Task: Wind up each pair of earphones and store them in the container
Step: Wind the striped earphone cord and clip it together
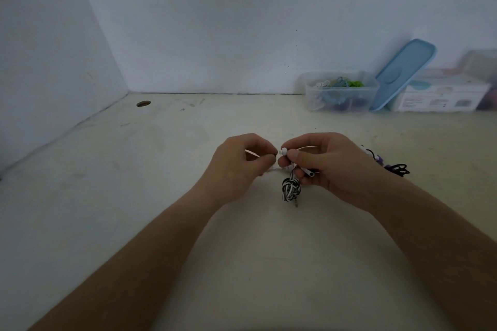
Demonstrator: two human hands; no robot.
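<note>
Between left hand (236,162), right hand (326,166), white earphones (283,151)

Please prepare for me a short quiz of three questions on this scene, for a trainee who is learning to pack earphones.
1. True or false: the clear container stands open, and the blue lid leans beside it.
2. What do the left hand and the right hand pinch between them?
A) white earphones
B) a purple cable
C) the blue lid
3. Fill in: the wound black-and-white bundle is closest to the ___ hand.

Key: 1 true; 2 A; 3 right.
</note>
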